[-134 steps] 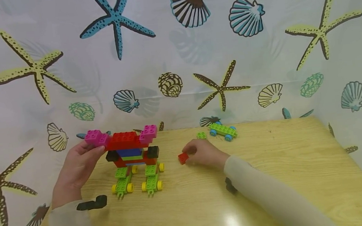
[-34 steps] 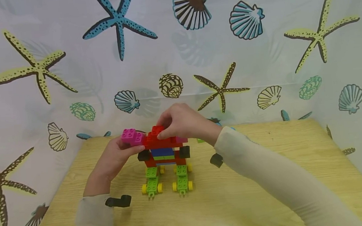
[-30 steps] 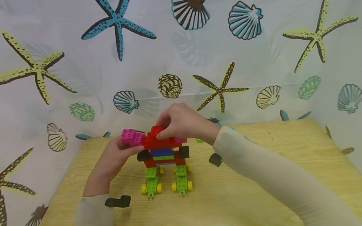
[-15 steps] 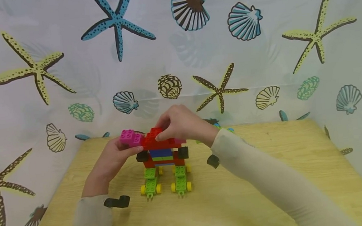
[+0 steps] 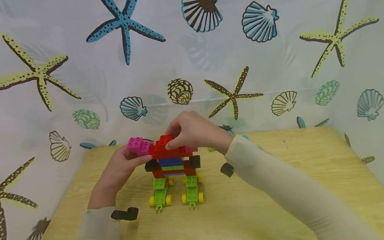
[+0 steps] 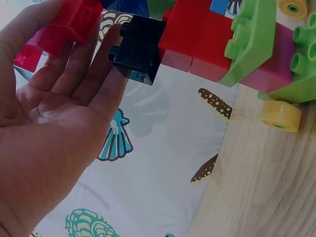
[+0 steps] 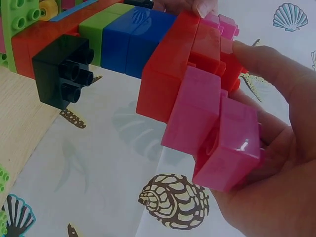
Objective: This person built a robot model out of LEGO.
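Observation:
A figure of toy building bricks stands near the middle of the table in the head view, with a blue body [image 5: 171,162], black side bricks [image 5: 194,161] and green wheeled bases [image 5: 192,191] as feet. My left hand [image 5: 114,176] grips its left shoulder by the pink bricks [image 5: 136,144], thumb in front, fingers behind. On top, my right hand [image 5: 196,131] pinches a small red brick [image 5: 164,140] seated over the red top row. In the right wrist view, the right thumb lies on this red brick [image 7: 229,66], beside the right shoulder's pink bricks [image 7: 237,138].
Behind the right forearm, a wheeled base with blue wheels [image 5: 245,136] and a small green brick [image 5: 211,149] are mostly hidden. A curtain printed with shells and starfish [image 5: 227,37] hangs along the back edge of the wooden table [image 5: 287,188].
Since 4.5 s ago, the right hand has brought the red brick from the table onto the figure's top. The left hand and figure have shifted right. Over the last second both hands stay nearly still.

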A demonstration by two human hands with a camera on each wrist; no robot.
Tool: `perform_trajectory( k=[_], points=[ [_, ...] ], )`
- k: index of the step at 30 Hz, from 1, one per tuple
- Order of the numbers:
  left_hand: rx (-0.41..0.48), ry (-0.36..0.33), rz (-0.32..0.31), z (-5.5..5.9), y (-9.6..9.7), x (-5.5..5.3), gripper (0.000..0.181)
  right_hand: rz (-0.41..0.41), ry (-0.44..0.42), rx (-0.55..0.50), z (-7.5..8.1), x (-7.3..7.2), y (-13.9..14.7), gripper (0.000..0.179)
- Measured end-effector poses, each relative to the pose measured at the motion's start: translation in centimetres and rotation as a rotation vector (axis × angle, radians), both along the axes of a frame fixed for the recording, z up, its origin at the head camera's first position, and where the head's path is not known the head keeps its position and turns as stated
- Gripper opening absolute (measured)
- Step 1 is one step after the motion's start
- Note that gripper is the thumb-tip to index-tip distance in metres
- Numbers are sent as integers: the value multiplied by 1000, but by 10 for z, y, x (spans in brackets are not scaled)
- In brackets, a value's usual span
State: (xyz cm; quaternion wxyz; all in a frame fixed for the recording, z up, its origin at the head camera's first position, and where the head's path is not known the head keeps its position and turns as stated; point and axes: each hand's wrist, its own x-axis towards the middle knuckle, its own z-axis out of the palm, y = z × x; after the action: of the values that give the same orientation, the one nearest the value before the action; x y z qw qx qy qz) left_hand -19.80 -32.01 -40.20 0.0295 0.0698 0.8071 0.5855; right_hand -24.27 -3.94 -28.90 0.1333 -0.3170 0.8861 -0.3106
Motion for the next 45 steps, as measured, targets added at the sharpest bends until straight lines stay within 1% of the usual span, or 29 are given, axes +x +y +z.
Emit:
perform_trajectory(
  k=[5, 7, 10, 13, 16, 21, 25, 31, 35, 38, 45],
  points=[
    [-29, -2, 5, 0, 0, -1, 59, 25, 22, 2, 0, 0, 4, 30],
    [-36, 4, 3, 0, 0, 0, 59, 13, 19, -14, 1, -1, 7, 34],
    [-37, 9, -9, -1, 0, 0, 59, -27, -2, -70, 5, -4, 16, 38],
    [-28, 16, -16, 0, -2, 0, 59, -63, -9, -127, 9, -11, 29, 37],
    [-34, 25, -11, 0, -4, 1, 60, -89, 1, -156, 10, -20, 42, 36],
    [-47, 24, 6, 1, -8, 2, 61, -130, -3, -184, 3, -33, 59, 35],
    [-28, 21, 4, 1, -8, 2, 62, -161, -29, -205, -11, -43, 69, 35],
    [-19, 24, -1, 0, -9, 2, 62, -230, -84, -263, -39, -56, 82, 37],
    [-22, 22, 2, -1, -11, 2, 63, -263, -100, -279, -58, -64, 88, 38],
    [-23, 17, 6, -2, -11, 2, 63, -278, -107, -277, -74, -70, 93, 41],
    [-14, 20, 5, -3, -11, 1, 60, -295, -130, -298, -117, -85, 100, 46]
  ],
)
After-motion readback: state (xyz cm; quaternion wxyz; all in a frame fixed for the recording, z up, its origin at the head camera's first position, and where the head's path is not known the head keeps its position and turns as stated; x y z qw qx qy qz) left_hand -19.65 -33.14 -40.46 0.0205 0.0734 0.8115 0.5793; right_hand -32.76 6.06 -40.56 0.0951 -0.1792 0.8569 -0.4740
